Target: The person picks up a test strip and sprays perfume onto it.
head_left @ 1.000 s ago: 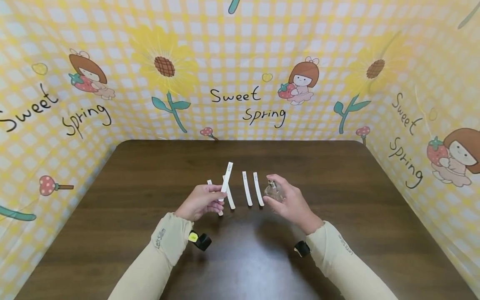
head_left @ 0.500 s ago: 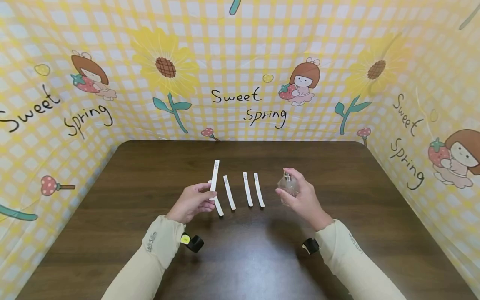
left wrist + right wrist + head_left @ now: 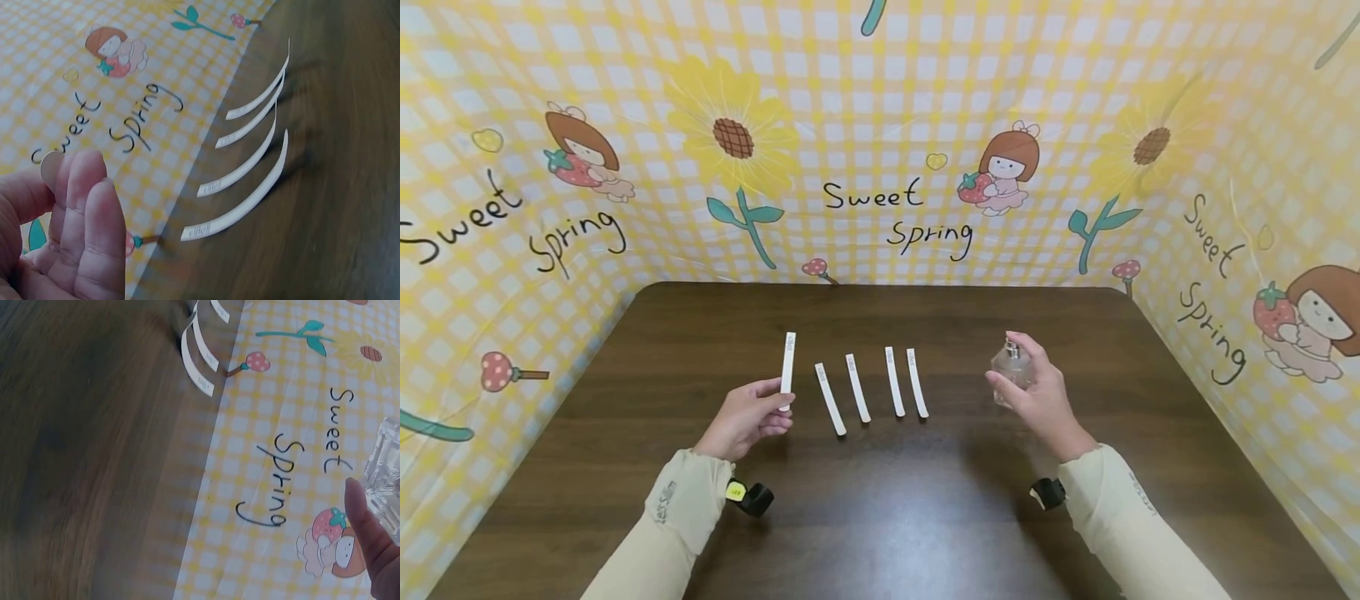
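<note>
My left hand (image 3: 747, 421) pinches a white paper perfume test strip (image 3: 787, 362) between thumb and fingers, its printed end pointing up and away. In the left wrist view only the rounded end of that strip (image 3: 49, 171) shows at the fingertips. Off to the right, my right hand (image 3: 1047, 412) grips a clear glass perfume bottle (image 3: 1011, 364), with the index finger on top of its silver spray head. The faceted glass bottle (image 3: 386, 472) is partly cut off in the right wrist view. Between the hands, several more curved test strips (image 3: 830, 400) lie in a slanting row.
The dark brown wooden table (image 3: 880, 517) carries the strips, whose ends curl up in the left wrist view. A yellow checked cloth (image 3: 865, 108) with printed flowers and lettering surrounds the table at the back and sides.
My left hand has moved left with its strip, away from above the strips on the table. My right hand has carried the perfume bottle to the right, away from the row.
</note>
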### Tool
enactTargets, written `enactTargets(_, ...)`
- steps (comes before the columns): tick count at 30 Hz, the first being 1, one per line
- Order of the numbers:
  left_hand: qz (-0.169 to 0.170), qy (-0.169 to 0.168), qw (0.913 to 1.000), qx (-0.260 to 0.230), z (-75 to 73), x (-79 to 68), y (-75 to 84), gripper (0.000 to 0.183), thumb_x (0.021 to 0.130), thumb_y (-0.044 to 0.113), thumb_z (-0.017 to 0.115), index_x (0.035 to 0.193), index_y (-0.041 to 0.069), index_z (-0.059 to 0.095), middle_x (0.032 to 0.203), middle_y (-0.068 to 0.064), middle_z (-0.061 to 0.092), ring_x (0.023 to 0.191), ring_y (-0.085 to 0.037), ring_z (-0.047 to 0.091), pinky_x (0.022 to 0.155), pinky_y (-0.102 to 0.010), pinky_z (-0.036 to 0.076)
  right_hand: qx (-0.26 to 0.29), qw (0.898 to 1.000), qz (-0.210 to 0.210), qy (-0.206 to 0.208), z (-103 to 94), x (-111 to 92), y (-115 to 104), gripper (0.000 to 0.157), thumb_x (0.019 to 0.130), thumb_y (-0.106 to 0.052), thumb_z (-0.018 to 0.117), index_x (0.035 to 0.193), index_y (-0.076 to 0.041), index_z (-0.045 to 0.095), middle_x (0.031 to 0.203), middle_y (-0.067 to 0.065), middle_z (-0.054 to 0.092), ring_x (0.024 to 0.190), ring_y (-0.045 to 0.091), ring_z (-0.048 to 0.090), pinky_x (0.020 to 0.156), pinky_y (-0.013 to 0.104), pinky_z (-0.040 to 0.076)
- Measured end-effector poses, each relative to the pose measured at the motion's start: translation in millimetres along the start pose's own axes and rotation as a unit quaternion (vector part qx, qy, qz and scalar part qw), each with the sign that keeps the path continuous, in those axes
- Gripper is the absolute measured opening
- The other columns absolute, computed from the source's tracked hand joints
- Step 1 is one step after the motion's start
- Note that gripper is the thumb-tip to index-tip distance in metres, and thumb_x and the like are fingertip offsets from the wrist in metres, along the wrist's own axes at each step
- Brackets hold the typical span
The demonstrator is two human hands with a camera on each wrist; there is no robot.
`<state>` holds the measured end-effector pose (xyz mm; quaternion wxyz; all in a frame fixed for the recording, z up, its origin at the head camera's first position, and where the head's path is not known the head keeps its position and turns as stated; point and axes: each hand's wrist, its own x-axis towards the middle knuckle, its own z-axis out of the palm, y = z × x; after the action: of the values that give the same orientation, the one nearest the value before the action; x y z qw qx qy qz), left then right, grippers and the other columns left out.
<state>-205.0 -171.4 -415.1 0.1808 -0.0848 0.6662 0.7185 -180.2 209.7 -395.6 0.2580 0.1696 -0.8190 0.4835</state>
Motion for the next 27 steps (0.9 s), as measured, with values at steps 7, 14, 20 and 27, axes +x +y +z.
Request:
enactTargets(7, -0.005, 0.007, 0.9999, -0.011, -16.7, 2.0, -3.2, 0.059, 0.096, 0.0, 0.05, 0.145, -0.012, 0.021, 0.066, 0.0, 0.06, 0.053, -0.006, 0.06, 0.057, -0.021, 0.056, -0.016, 0.999, 0.0, 0.034, -12.2, 1.7, 7.6, 0.061, 0.074, 0.015, 0.072, 0.126, -0.002, 0.046, 0.1, 0.026, 0.059, 0.079, -0.001, 0.051, 0.062, 0.009, 0.046)
enactTargets(14, -0.019, 0.014, 0.9996, -0.013, -27.6, 6.6, -4.5, 0.061, 0.096, 0.002, 0.052, 0.147, -0.01, 0.019, 0.068, 0.0, 0.061, 0.054, -0.007, 0.061, 0.057, -0.021, 0.056, -0.024, 0.998, 0.021, 0.06, -20.6, -1.3, 14.5, 0.061, 0.073, 0.015, 0.073, 0.126, -0.001, 0.047, 0.098, 0.025, 0.06, 0.08, -0.005, 0.051, 0.063, 0.006, 0.045)
enactTargets(20, -0.037, 0.023, 0.999, -0.008, -33.9, 11.0, -9.7, 0.061, 0.096, 0.005, 0.054, 0.145, -0.011, 0.022, 0.067, 0.0, 0.062, 0.053, -0.007, 0.062, 0.055, -0.021, 0.056, -0.036, 0.997, 0.038, 0.057, -23.4, -5.4, 19.4, 0.06, 0.073, 0.014, 0.073, 0.126, 0.0, 0.047, 0.098, 0.026, 0.06, 0.08, -0.006, 0.049, 0.063, 0.006, 0.044)
enactTargets(27, -0.054, 0.023, 0.9983, 0.003, -41.8, 18.3, -18.5, 0.058, 0.096, 0.004, 0.054, 0.143, -0.012, 0.024, 0.066, 0.0, 0.062, 0.053, -0.006, 0.062, 0.054, -0.02, 0.055, -0.045, 0.997, 0.051, 0.043, -23.2, -8.3, 23.6, 0.061, 0.074, 0.012, 0.074, 0.127, 0.0, 0.047, 0.1, 0.027, 0.06, 0.081, -0.005, 0.048, 0.062, 0.007, 0.044)
